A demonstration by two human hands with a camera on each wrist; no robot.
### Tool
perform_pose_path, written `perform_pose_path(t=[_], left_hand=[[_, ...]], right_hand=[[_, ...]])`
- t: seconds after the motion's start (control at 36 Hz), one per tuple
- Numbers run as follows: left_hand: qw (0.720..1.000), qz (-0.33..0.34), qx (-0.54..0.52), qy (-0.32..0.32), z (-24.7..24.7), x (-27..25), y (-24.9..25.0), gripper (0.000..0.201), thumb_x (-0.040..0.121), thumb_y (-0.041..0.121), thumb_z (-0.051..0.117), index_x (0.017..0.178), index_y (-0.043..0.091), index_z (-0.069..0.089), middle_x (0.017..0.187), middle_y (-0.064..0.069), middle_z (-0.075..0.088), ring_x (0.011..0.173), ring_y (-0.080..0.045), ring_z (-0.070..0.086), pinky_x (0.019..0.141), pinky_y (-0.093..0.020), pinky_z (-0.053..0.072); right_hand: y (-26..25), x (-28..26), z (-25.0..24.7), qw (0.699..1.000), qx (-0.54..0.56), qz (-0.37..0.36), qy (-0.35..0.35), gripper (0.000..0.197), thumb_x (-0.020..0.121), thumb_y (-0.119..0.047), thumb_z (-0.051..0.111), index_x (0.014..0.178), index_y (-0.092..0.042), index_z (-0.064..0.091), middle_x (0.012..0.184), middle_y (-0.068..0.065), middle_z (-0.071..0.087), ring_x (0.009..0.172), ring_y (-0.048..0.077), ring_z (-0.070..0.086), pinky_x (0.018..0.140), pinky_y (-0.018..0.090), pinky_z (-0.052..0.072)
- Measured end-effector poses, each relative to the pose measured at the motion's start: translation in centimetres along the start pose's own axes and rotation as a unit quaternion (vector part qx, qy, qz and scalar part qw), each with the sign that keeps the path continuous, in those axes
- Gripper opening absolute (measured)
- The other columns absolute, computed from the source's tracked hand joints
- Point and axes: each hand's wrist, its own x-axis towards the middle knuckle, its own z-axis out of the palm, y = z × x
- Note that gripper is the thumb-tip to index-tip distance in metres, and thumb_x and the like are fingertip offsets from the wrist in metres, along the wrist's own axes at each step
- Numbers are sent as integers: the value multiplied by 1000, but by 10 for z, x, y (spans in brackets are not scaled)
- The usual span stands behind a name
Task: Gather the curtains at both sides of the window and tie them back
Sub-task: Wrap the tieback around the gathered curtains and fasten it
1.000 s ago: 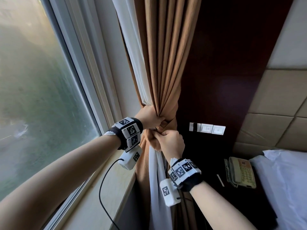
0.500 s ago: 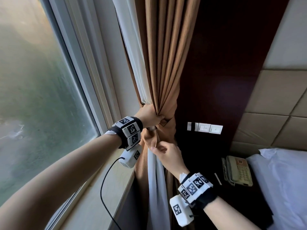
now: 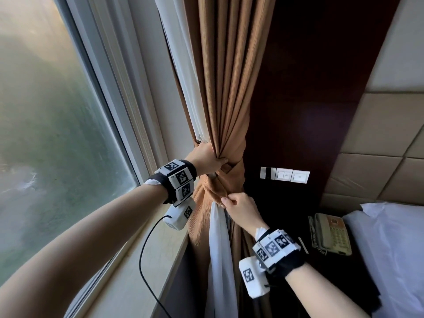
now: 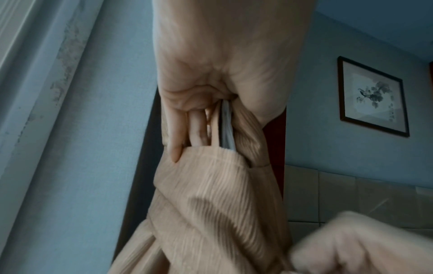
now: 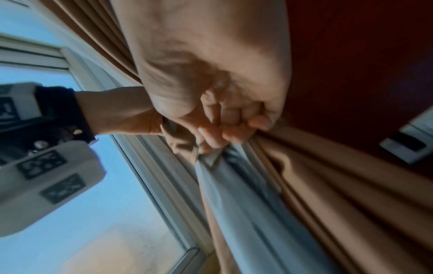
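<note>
the brown curtain point(image 3: 226, 88) hangs just to the right of the window point(image 3: 57, 134), drawn in to a narrow waist where a band of the same brown cloth point(image 3: 231, 171) crosses it. the left hand point(image 3: 207, 158) sits at that waist on the side nearest the window, its fingers curled round the bunched folds, likely to keep the bundle from spreading while the band is worked. just below it, the right hand point(image 3: 243, 210) has its fingers point(image 5: 225, 129) pressed together and pinching a fold of brown cloth, apparently pulling it down to snug the wrap. the white sheer point(image 3: 220, 260) falls from under the waist, caught in with the brown, so both layers clear the window together. whether the band is already fastened cannot be told; the curtain on the window's other side is out of view.
</note>
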Motion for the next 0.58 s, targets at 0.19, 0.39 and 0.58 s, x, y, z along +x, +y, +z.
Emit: perform_pose_path(t=[0.19,0.39,0.58], left_hand=[[1000,12,3,6,1,3,-3,41,92,25,60,129,10,52,121,-14,59,111,-33,55,91,-34,47],[1000,7,6,2,3,4,-5,40,92,26,59,129,11,52,121,-14,59,110,-33,55,88,-31,45],[999,2,-34,3,5,5,-8,36,92,24,59,125,12,54,118,-12,60,108,-30,57,91,-35,49]], right_hand=[[-1,17,-16,999,-31,-15,-9,55,87,-32,64,39,-16,44,32,-10,38,39,5,39,45,23,31],[-4,32,-9,992,-120,1,37,44,71,-60,68,61,-17,72,61,2,68,66,22,67,62,32,54],[-7,29,-21,955,-273,-102,56,55,75,-73,56,58,-21,58,63,0,63,72,24,65,62,29,47]])
